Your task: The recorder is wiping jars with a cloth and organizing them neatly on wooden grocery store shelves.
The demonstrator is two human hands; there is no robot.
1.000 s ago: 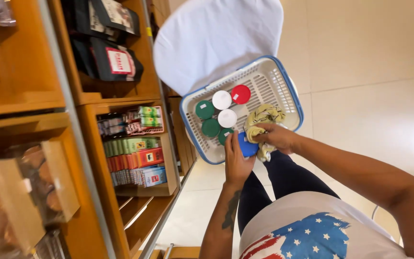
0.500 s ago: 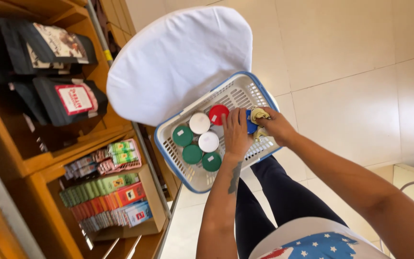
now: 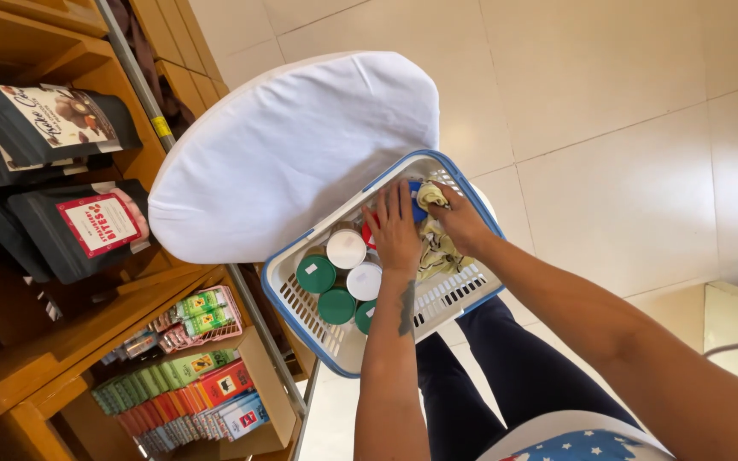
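Basket (image 3: 318,337): white, blue-rimmed, in front of the person, beside wooden shelves (image 3: 36,341).
Jars (image 3: 335,277): upright in basket, green and white lids up, packed touching.
Left hand (image 3: 396,230): flat over a red-lidded jar, fingers spread, grip released.
Right hand (image 3: 459,224): grip clenched on yellow cloth (image 3: 434,248) at basket's far corner, against a blue item (image 3: 418,189).
White cushion (image 3: 292,162): overlaps basket's far rim.

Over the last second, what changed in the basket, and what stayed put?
The left hand moved from the basket's near rim in over the jars, now covering the red lid. The right hand carried the yellow cloth and a blue thing toward the far corner. The basket and green- and white-lidded jars stayed.
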